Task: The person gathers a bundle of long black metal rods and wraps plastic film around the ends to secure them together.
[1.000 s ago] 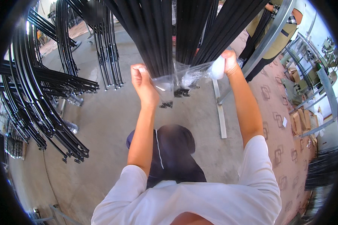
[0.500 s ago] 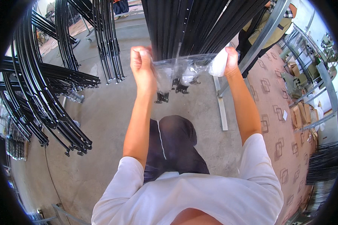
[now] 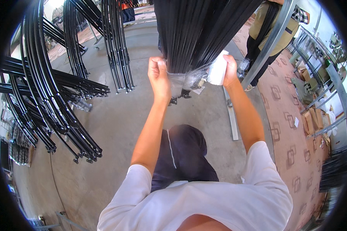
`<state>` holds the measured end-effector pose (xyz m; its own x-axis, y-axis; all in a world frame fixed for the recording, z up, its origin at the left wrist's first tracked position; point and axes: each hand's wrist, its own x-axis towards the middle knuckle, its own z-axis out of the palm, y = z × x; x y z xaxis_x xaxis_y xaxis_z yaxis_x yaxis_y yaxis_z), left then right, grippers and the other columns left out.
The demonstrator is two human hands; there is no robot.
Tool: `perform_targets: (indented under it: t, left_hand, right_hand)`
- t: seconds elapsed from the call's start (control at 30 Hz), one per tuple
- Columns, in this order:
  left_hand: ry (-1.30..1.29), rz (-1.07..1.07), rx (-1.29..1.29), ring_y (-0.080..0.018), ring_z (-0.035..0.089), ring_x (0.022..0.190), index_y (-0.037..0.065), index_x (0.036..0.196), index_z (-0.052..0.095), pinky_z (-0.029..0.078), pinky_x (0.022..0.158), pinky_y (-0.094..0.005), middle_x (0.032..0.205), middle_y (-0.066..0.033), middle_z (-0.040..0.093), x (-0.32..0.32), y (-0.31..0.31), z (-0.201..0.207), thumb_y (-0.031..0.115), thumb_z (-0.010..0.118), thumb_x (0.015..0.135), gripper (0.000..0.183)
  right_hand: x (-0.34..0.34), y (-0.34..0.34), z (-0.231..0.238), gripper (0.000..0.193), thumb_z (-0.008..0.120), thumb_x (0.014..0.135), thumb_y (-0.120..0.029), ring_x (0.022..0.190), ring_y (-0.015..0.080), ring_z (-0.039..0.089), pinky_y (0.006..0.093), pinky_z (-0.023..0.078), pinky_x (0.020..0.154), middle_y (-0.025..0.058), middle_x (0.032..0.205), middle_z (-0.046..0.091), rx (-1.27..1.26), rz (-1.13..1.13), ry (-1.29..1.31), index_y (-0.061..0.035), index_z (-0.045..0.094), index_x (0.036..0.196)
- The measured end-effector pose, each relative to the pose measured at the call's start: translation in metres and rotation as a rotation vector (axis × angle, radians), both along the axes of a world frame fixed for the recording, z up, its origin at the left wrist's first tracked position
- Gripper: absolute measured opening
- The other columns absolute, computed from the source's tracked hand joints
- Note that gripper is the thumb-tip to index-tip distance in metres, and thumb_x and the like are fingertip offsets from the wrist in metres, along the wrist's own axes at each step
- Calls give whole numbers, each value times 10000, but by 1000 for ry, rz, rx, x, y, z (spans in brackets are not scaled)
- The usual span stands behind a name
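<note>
Left hand [image 3: 159, 79]: clenched on clear film [image 3: 185, 79] | right hand [image 3: 229, 71]: gripping white roll [image 3: 217, 72] | film judged thin, tearable, held at edges, upper centre.

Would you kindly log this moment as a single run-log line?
left hand: gripping clear plastic wrap | right hand: holding white roll | wrap: around hanging black rod bundle | floor: concrete

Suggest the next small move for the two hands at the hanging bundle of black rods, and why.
Probably carry the white roll of clear film in the right hand further round the bundle of black rods: the left hand pins clear film that covers only the bundle's lower end.
</note>
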<state>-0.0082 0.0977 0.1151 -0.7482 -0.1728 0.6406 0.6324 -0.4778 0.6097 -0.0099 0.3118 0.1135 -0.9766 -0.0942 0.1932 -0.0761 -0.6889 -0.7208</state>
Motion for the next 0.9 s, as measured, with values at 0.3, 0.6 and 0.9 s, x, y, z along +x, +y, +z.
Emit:
perform_targets:
  t: [0.3, 0.6, 0.9]
  left_hand:
    - [12, 146, -163, -46, 363, 719, 67, 809, 426, 318, 670, -192, 777, 31, 417, -2, 5, 2, 168, 387, 907, 146]
    - [-15, 4, -64, -51, 299, 696, 100, 784, 372, 282, 658, -183, 739, 53, 321, -34, 12, 7, 231, 391, 896, 173]
    - [-8, -24, -131, -68, 309, 689, 80, 802, 404, 298, 638, -216, 730, 40, 347, -29, 19, 26, 331, 369, 903, 272]
  right_hand:
    - [7, 10, 0, 287, 503, 676, -267, 652, 252, 564, 381, 488, 628, 114, 750, 564, 98, -112, -148, -33, 526, 841]
    - [-19, 2, -13, 497, 547, 558, -189, 882, 292, 559, 410, 412, 843, 144, 941, 590, 180, -65, -15, 8, 520, 1015]
    - [-2, 4, -1, 361, 527, 606, -198, 764, 273, 574, 386, 461, 721, 121, 835, 593, 36, -113, -28, -18, 539, 919]
